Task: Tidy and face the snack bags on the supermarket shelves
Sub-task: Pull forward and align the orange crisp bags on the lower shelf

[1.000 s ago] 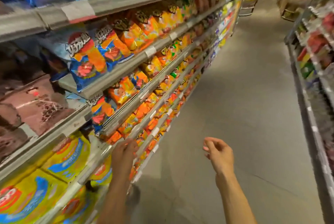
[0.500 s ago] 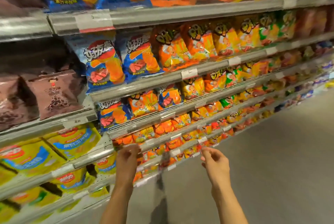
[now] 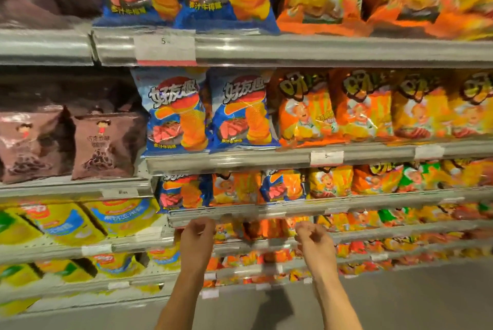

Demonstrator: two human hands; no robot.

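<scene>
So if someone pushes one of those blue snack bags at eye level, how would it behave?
The blue snack bag looks puffed, so probably light and squashy. Its glossy film likely slips under fingers. Standing upright on the shelf edge, it may well tip.

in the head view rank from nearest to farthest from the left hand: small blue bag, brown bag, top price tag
From the left hand:
1. small blue bag, just above it.
2. brown bag, up and left.
3. top price tag, high above.
</scene>
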